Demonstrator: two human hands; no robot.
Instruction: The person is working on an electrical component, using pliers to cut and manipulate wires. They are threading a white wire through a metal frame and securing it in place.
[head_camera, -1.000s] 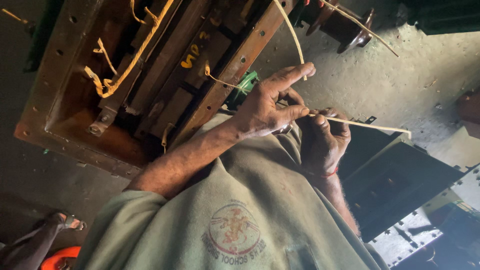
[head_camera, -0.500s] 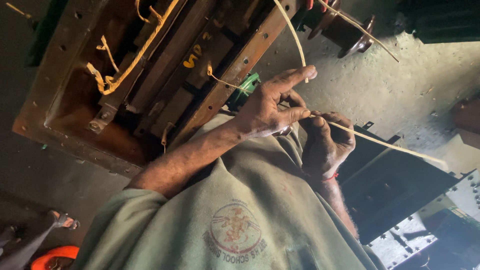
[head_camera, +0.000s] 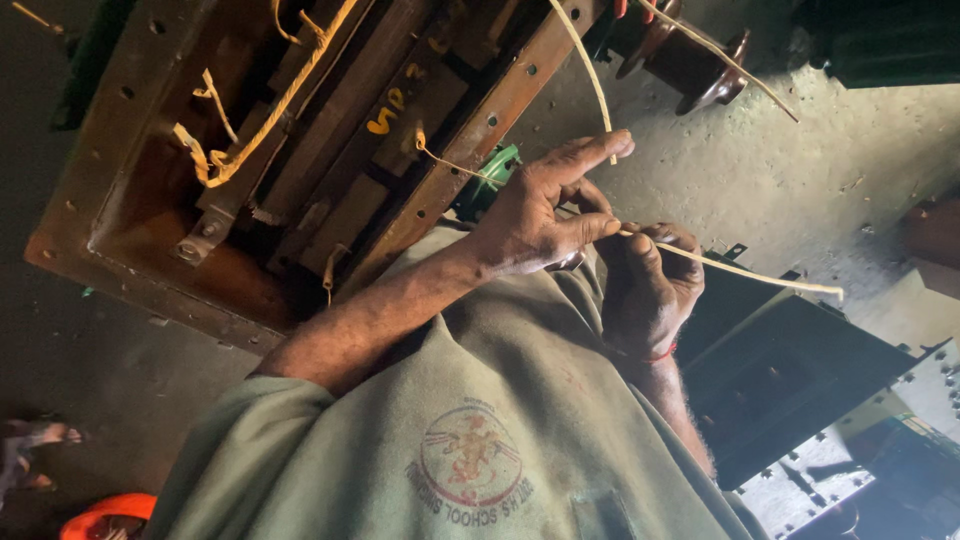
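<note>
My left hand (head_camera: 535, 215) reaches out from the lower left with its index finger stretched upward, and its thumb and fingers pinch a thin pale strip (head_camera: 740, 268). My right hand (head_camera: 645, 285) is closed in a fist around the same strip just beside the left hand. The strip's free end sticks out to the right over a dark metal box (head_camera: 790, 380). A second pale strand (head_camera: 585, 75) rises from near the left index fingertip to the top edge. Both hands hover above my green shirt (head_camera: 470, 400).
A rusty brown metal frame (head_camera: 130, 250) with wooden bars and yellowish tape ties (head_camera: 215, 165) fills the upper left. A brown ribbed insulator (head_camera: 690, 70) lies at the top, and a green part (head_camera: 497, 165) shows behind the left hand. At far left are someone's foot (head_camera: 30, 450) and an orange object (head_camera: 100, 515).
The strip's free end has swung, dipping lower right and then coming back a little. Both hands have kept their grip and barely shifted.
</note>
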